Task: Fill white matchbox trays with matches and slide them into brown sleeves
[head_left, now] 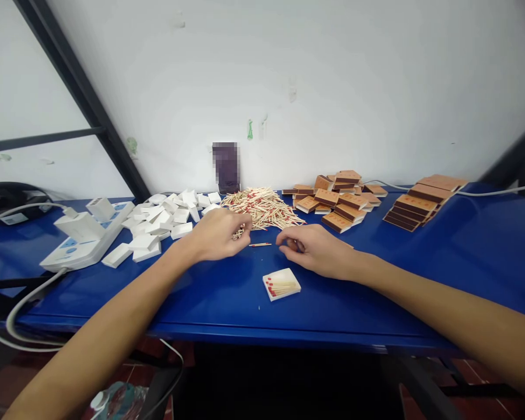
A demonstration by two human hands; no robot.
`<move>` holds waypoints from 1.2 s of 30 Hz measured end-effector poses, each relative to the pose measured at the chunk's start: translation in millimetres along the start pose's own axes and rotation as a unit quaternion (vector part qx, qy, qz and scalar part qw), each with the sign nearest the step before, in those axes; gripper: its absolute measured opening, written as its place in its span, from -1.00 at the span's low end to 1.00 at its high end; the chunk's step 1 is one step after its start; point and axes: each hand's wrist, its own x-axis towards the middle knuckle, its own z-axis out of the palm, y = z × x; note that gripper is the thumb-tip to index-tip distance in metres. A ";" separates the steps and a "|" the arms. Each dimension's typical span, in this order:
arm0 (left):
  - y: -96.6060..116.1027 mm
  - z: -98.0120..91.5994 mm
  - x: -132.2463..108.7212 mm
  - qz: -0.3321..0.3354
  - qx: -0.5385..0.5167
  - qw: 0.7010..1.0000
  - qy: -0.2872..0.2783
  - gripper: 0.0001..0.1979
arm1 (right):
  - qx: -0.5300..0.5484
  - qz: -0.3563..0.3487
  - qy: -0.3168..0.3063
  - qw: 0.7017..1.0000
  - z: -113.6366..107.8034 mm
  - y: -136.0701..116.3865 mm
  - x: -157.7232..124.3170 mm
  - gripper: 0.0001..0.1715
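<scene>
My left hand (219,234) is curled at the near edge of a heap of red-tipped matchsticks (262,207), its fingers closed on a small bunch of them. My right hand (310,248) rests on the blue table (227,303), fingers pinched together; what they hold, if anything, is hidden. One loose matchstick (260,244) lies between the two hands. Just in front of my right hand sits an open white matchbox tray (281,284) partly filled with matches.
A pile of empty white trays (166,224) lies left of the heap. Brown matchbox sleeves (336,201) and a neat stack of them (413,207) lie to the right. A white power strip (87,236) with plugs and cables sits at the far left.
</scene>
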 end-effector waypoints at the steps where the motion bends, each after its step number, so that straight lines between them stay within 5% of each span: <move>1: -4.9 0.2 0.1 0.009 0.016 1.000 -0.009 -0.83 | -0.020 0.009 -0.016 1.000 1.0 -0.2 0.8 -0.79; 7: -15.6 12.2 0.2 0.080 0.029 0.994 -0.071 -0.83 | -0.100 0.008 -0.070 0.992 2.1 -7.7 4.8 -0.69; 15: -10.3 17.2 3.3 0.078 0.033 0.993 -0.085 -0.87 | -0.096 0.028 -0.089 0.991 -0.3 -4.1 2.5 -0.85; 20: -4.2 20.2 3.3 0.068 0.056 0.991 -0.096 -0.81 | -0.080 -0.007 -0.156 0.985 -8.0 2.8 -5.4 -0.81; 27: -2.3 16.5 4.1 0.061 0.010 0.998 -0.009 -0.81 | -0.050 -0.031 -0.100 0.993 -31.8 -4.8 -8.3 -0.79; 33: -1.1 16.6 2.8 0.064 -0.078 0.994 0.033 -0.85 | 0.010 -0.060 -0.173 0.983 -38.9 -23.8 -13.8 -0.89; 36: 3.7 21.3 1.8 0.073 -0.109 0.991 0.035 -0.85 | 0.008 -0.066 -0.109 0.992 -33.2 -23.5 -12.4 -0.87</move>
